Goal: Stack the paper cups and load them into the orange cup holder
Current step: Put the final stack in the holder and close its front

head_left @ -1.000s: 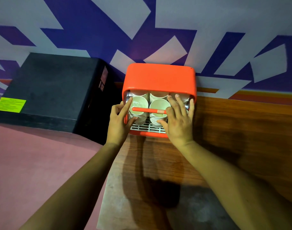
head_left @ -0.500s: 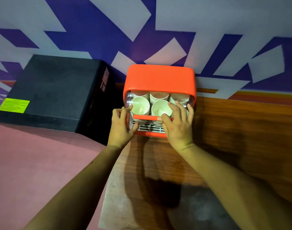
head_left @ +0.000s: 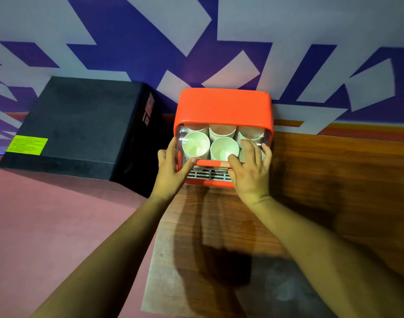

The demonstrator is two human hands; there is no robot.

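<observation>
My left hand (head_left: 171, 171) cups the orange cup holder (head_left: 222, 106) at its left side, fingers loosely spread. The paper cups (head_left: 195, 145) sit stacked inside. My right hand (head_left: 250, 171), fingers spread, presses its clear cover; a careless shove could tip the stacks.

Wooden counter (head_left: 334, 180) against the wall, orange cup holder (head_left: 222, 106) directly on it
</observation>
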